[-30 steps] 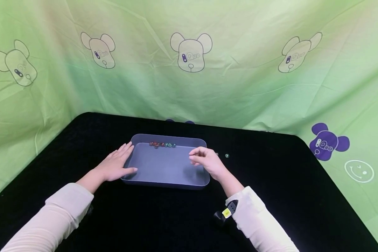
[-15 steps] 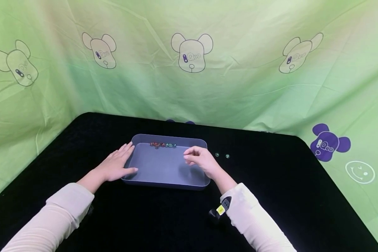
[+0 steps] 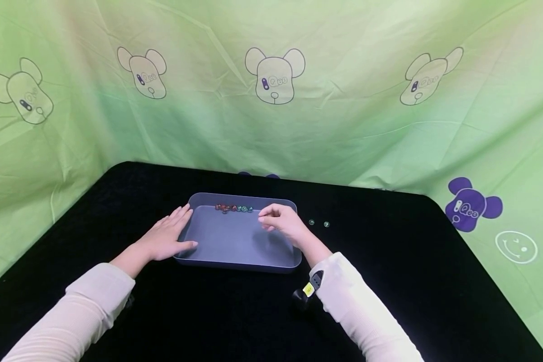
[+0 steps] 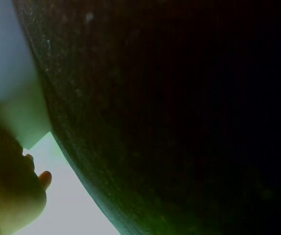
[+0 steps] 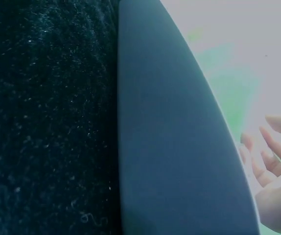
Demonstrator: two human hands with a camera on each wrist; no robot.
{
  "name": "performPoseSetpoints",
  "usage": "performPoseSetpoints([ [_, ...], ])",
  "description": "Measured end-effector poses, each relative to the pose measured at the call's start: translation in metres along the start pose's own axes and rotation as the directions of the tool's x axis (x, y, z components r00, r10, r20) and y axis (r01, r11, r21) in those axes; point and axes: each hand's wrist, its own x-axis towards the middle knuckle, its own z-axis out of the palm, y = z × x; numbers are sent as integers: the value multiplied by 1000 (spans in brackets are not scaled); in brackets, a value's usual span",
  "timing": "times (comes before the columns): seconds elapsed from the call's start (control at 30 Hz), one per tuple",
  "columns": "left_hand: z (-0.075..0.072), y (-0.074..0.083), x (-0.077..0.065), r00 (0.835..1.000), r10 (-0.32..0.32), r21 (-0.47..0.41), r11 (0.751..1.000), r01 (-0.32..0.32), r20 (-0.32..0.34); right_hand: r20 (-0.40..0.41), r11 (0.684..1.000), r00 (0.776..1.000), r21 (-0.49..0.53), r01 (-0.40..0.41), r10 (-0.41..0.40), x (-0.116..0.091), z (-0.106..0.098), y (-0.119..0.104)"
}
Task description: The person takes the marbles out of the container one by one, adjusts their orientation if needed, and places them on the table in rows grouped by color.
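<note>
A grey rectangular tray [image 3: 235,244] lies on the black cloth. Along its far wall sits a row of small glass marbles, reddish ones [image 3: 226,207] at the left and green ones [image 3: 244,208] at the right. My left hand [image 3: 167,236] rests with straight fingers over the tray's left rim, thumb reaching inside. Above the tray's right half, my right hand [image 3: 282,221] has thumb and fingertips drawn together. In the right wrist view, a small greenish marble [image 5: 277,158] shows between the fingers, mostly hidden by them.
Two green marbles lie on the black cloth right of the tray, one nearer [image 3: 311,221] and one farther right [image 3: 327,224]. A green printed curtain [image 3: 335,136] hangs behind and beside the black-covered table [image 3: 412,261].
My right hand has moved left over the tray, toward the row of marbles, and now leaves both loose marbles on the cloth in sight. The left hand has stayed put.
</note>
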Motion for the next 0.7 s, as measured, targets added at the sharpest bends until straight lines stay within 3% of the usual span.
performPoseSetpoints([
  [0.7,-2,0,0,1000,7,1,1000,-7,-12,-33,998,999,-48,-42,41,23,9,-4],
])
